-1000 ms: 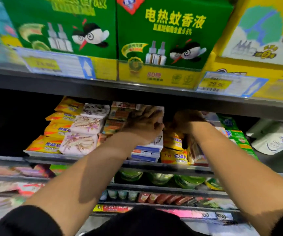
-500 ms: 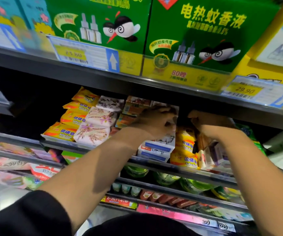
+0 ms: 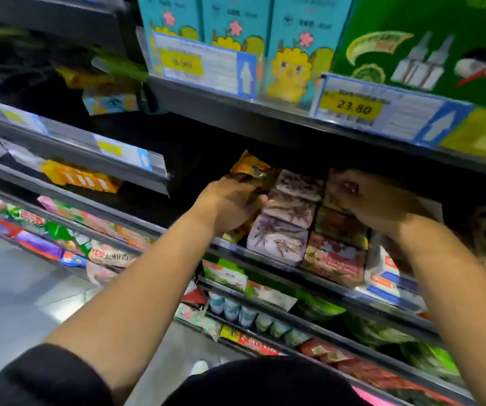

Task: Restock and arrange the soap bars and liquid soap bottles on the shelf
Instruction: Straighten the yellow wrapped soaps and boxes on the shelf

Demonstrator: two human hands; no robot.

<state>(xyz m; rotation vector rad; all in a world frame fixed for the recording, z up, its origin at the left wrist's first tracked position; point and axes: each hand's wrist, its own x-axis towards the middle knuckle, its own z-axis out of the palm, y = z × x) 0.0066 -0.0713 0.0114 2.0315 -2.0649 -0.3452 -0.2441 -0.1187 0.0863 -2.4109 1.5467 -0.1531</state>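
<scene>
Yellow soap pack [image 3: 249, 166] in left hand [image 3: 230, 205] grip; right hand [image 3: 379, 200] clutches red pack [image 3: 332, 202].

Lavender soap bars [image 3: 280, 238]: glossy crinkled plastic wrap | yellow soap packets [image 3: 249, 167]: shiny film | shelf edge [image 3: 236, 112]: dark matt metal | price label [image 3: 353, 108]: paper behind clear plastic | sleeve [image 3: 39, 376]: black matt cloth

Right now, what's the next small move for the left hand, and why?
Probably set the yellow soap pack down flat beside the lavender stack. The left hand grips it tilted, close under the upper shelf, while the right hand rests on the floral stack.
</scene>
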